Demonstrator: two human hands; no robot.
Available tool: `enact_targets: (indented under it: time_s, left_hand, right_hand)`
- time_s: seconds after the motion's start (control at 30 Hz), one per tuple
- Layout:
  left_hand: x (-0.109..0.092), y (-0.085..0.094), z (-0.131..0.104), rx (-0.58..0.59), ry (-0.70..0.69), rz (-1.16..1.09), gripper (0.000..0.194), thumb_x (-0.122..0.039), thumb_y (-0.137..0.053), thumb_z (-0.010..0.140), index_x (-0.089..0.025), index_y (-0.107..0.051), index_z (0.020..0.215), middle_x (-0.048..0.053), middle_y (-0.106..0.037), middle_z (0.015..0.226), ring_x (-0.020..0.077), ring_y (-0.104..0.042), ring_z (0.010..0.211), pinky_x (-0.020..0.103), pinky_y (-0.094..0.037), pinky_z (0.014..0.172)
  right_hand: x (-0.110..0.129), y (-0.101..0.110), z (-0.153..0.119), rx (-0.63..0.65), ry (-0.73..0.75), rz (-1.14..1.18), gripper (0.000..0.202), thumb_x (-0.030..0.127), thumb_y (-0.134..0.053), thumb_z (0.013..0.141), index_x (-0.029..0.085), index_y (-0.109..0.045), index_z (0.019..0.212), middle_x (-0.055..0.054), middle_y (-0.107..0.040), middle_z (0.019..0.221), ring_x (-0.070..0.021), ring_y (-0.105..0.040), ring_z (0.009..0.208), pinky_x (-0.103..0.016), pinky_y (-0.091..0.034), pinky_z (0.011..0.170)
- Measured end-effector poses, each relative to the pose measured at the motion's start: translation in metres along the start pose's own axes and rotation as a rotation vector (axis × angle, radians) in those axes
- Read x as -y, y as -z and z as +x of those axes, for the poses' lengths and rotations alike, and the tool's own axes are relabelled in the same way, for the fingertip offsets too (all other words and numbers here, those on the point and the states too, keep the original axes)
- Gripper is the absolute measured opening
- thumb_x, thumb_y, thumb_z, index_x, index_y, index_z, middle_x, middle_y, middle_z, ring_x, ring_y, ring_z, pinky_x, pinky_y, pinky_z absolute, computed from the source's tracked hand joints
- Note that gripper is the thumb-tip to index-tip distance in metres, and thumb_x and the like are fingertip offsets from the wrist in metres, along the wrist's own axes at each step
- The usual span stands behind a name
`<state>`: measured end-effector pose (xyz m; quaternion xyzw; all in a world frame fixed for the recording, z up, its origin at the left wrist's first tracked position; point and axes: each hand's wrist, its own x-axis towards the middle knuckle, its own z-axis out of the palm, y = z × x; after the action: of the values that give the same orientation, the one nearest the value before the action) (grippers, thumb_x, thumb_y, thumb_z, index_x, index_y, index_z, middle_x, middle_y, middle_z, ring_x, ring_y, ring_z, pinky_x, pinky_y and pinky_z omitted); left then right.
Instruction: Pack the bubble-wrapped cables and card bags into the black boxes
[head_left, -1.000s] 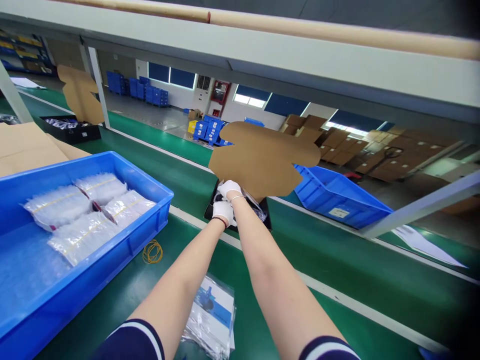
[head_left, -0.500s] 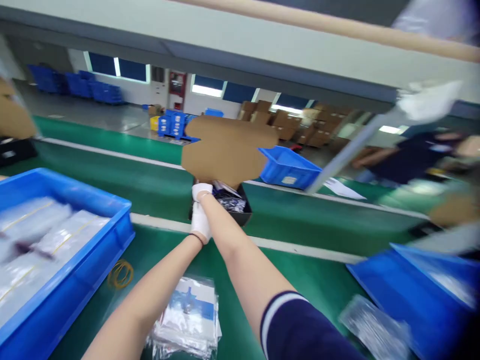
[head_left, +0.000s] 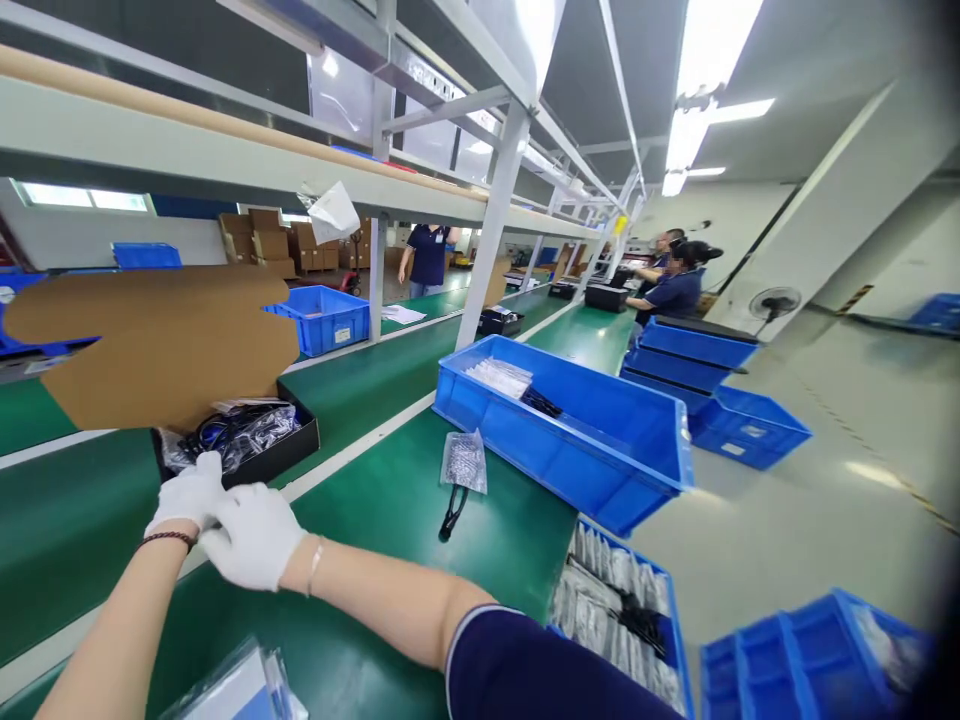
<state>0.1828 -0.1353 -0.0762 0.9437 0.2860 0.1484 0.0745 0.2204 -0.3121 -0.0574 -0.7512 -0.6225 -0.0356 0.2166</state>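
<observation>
A black box (head_left: 300, 437) with its brown cardboard lid (head_left: 180, 345) raised sits on the green conveyor. Inside lie clear plastic bags (head_left: 271, 428) with black cables. My left hand (head_left: 184, 497), in a white glove, is at the box's front edge, its fingers closed and partly hidden. Beside it, my white-gloved right hand (head_left: 259, 538) has its fingers curled against the left hand. What either hand holds, if anything, cannot be made out. Below them, a stack of clear-bagged printed sheets (head_left: 251, 690) lies on the green worktop.
A bagged item with a black cable (head_left: 459, 480) lies on the worktop, beside a long blue bin (head_left: 570, 460). Lower right stands a blue crate of bagged parts (head_left: 615, 610). A shelf post (head_left: 499, 220) rises behind. People (head_left: 675, 285) work farther along the line.
The view has swung to the right, so the box and hands now appear farther left. My right hand has come off the box's side and now sits to the right of my left hand.
</observation>
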Motion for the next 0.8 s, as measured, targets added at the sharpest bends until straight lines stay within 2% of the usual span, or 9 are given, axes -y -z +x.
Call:
enact_targets:
  time_s: [0.1,0.2,0.27,0.37,0.43,0.5,0.57,0.67,0.8]
  left_hand:
    - [-0.022,0.022,-0.014,0.007,-0.004,0.142,0.054,-0.042,-0.045,0.079,-0.009,-0.051,0.122,0.024,-0.051,0.132,0.037,-0.048,0.124,0.049,-0.043,0.097]
    - [-0.048,0.059,-0.042,-0.05,0.055,0.052,0.063,-0.051,-0.031,0.087,-0.01,-0.045,0.133,0.02,-0.031,0.15,0.0379,-0.037,0.133,0.052,-0.039,0.102]
    - [-0.059,0.088,-0.07,-0.074,0.116,-0.062,0.066,-0.059,-0.032,0.086,-0.018,-0.043,0.137,0.012,-0.024,0.155,0.0389,-0.037,0.133,0.055,-0.039,0.103]
    - [-0.064,0.126,-0.121,-0.186,0.155,-0.192,0.062,-0.062,-0.043,0.082,-0.031,-0.045,0.136,-0.002,-0.025,0.155,0.0363,-0.043,0.13,0.051,-0.039,0.107]
    - [-0.065,0.143,-0.153,-0.261,0.176,-0.239,0.058,-0.06,-0.047,0.083,-0.033,-0.047,0.135,-0.005,-0.031,0.152,0.032,-0.045,0.13,0.045,-0.038,0.11]
    - [-0.063,0.153,-0.176,-0.297,0.204,-0.26,0.057,-0.058,-0.046,0.086,-0.031,-0.047,0.136,-0.005,-0.036,0.15,0.0282,-0.044,0.131,0.04,-0.036,0.112]
    - [-0.06,0.156,-0.192,-0.296,0.224,-0.261,0.057,-0.056,-0.045,0.088,-0.028,-0.046,0.138,-0.002,-0.038,0.149,0.0262,-0.043,0.132,0.04,-0.034,0.113]
    - [-0.055,0.158,-0.206,-0.297,0.209,-0.243,0.058,-0.058,-0.045,0.088,-0.025,-0.05,0.135,0.0,-0.041,0.147,0.0254,-0.042,0.133,0.041,-0.031,0.114]
    - [-0.054,0.162,-0.212,-0.258,0.19,-0.26,0.054,-0.056,-0.045,0.088,-0.026,-0.054,0.132,-0.001,-0.042,0.146,0.0242,-0.042,0.132,0.039,-0.029,0.115]
  right_hand:
    - [0.004,-0.021,-0.053,0.299,0.152,-0.004,0.068,0.074,-0.055,0.07,0.026,-0.059,0.117,-0.011,-0.064,0.108,-0.0297,-0.064,0.084,-0.039,-0.052,0.065]
    - [0.006,-0.036,-0.07,0.558,0.197,0.028,0.087,0.073,-0.069,0.055,0.028,-0.052,0.128,-0.013,-0.064,0.111,-0.0291,-0.065,0.077,-0.035,-0.05,0.056]
    - [0.004,-0.034,-0.067,0.67,0.159,0.178,0.084,0.069,-0.072,0.054,0.027,-0.056,0.125,-0.008,-0.068,0.101,-0.0252,-0.065,0.072,-0.03,-0.048,0.052]
    - [0.0,-0.021,-0.061,0.827,0.135,0.345,0.055,0.064,-0.072,0.06,0.022,-0.068,0.096,-0.001,-0.067,0.079,-0.0204,-0.062,0.065,-0.025,-0.043,0.049]
    - [-0.003,-0.016,-0.062,0.789,0.084,0.349,0.045,0.06,-0.071,0.066,0.02,-0.068,0.088,-0.001,-0.066,0.075,-0.02,-0.061,0.066,-0.025,-0.041,0.051]
    - [-0.008,-0.016,-0.065,0.662,-0.042,0.396,0.038,0.049,-0.075,0.068,0.02,-0.069,0.092,-0.002,-0.067,0.082,-0.0201,-0.061,0.075,-0.025,-0.043,0.058]
    - [-0.013,-0.018,-0.07,0.507,-0.07,0.489,0.028,0.038,-0.074,0.074,0.021,-0.07,0.096,-0.003,-0.068,0.093,-0.0202,-0.061,0.089,-0.027,-0.045,0.072]
    - [-0.017,-0.017,-0.078,0.369,-0.122,0.595,0.018,0.033,-0.068,0.08,0.019,-0.07,0.091,-0.004,-0.067,0.093,-0.0189,-0.059,0.091,-0.029,-0.043,0.081]
    - [-0.025,0.001,-0.082,0.328,-0.202,0.673,0.022,0.039,-0.057,0.086,0.018,-0.062,0.08,-0.001,-0.063,0.08,-0.0163,-0.057,0.077,-0.027,-0.042,0.07]
